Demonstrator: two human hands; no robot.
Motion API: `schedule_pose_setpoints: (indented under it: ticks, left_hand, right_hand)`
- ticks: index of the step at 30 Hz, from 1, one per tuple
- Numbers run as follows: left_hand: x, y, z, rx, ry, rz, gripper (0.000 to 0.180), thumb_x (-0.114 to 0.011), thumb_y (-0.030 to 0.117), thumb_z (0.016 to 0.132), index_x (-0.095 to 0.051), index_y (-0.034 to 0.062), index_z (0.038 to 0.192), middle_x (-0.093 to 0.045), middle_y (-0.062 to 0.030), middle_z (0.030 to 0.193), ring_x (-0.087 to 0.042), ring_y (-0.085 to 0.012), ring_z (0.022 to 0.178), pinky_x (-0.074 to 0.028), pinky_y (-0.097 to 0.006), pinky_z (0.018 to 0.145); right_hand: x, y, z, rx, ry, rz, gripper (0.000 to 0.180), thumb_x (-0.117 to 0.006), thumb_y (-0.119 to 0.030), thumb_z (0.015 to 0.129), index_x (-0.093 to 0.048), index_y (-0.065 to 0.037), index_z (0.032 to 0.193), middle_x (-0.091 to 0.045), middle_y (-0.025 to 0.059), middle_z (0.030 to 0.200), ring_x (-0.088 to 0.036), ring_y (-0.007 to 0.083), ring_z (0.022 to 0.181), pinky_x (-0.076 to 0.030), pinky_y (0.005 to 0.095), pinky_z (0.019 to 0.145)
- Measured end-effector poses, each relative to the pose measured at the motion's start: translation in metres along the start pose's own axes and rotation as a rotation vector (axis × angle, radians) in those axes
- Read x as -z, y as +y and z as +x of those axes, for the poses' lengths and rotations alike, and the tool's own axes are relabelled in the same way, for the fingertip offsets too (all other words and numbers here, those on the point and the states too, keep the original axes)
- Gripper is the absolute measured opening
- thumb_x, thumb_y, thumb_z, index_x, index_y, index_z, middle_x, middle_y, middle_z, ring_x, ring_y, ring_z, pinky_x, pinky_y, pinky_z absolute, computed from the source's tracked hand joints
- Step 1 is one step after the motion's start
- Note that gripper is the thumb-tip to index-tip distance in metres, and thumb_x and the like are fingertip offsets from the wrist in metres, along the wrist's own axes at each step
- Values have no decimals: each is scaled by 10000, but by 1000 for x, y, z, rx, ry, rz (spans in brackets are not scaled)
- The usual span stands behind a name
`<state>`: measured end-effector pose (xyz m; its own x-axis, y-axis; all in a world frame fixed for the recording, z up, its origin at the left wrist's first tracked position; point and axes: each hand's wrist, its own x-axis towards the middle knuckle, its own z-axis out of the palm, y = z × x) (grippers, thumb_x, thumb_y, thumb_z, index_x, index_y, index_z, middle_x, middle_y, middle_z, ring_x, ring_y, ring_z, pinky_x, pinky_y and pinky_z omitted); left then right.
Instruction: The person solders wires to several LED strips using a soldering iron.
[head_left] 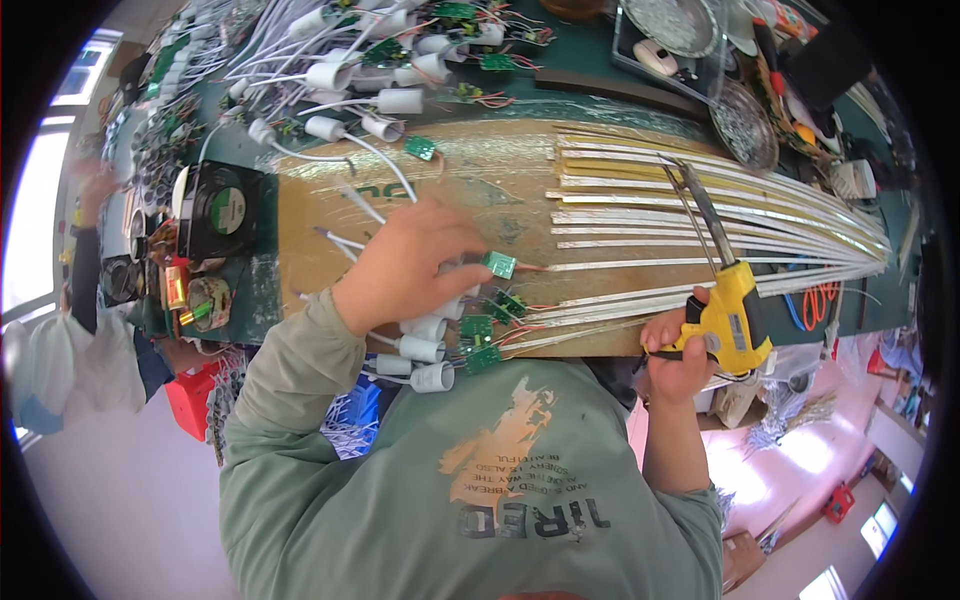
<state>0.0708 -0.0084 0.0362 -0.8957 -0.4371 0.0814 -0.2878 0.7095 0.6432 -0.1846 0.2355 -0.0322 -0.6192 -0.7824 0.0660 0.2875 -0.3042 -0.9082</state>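
My left hand [410, 265] rests on a wooden board [470, 185] and pinches a small green circuit board [498, 264] with red wires running to a white strip. Under that hand lie several white cylindrical caps [425, 350] on white cables and more green circuit boards [480, 330]. My right hand [680, 350] grips a yellow soldering gun [735, 318] at the board's near edge. Its long metal tip [700, 205] points away over a row of long white and yellow strips [720, 235].
A pile of white caps, cables and green boards [380, 60] covers the far left of the bench. A black fan [225, 210] and tape rolls sit left. Round metal dishes [745, 120] and a clear box [680, 35] stand far right. Another person's arm [88, 230] is at the left.
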Motion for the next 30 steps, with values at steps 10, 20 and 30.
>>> schedule_pose_setpoints:
  ticks: [10,20,30]
  left_hand:
    - [15,-9,6,55,147,101,143,-715,138,837,-710,64,960,-693,-98,1006,-629,-328,963,-492,-421,856]
    - [61,-70,-8,208,390,531,152,-664,52,814,-704,70,959,-693,-80,951,-640,-315,928,-506,-427,816]
    - [76,-103,-25,338,162,690,263,-591,22,791,-685,88,1027,-661,-88,1029,-618,-315,1001,-490,-438,856]
  right_hand:
    - [1,-1,-2,-19,23,-16,692,-687,-424,901,-422,6,1374,-520,39,728,-505,156,565,-465,318,543]
    - [-2,1,0,11,5,-12,661,-667,-407,913,-427,7,1369,-506,42,711,-497,156,550,-462,320,531]
    - [-1,0,0,10,16,15,711,-729,-434,898,-432,10,1368,-541,41,732,-526,146,578,-491,308,541]
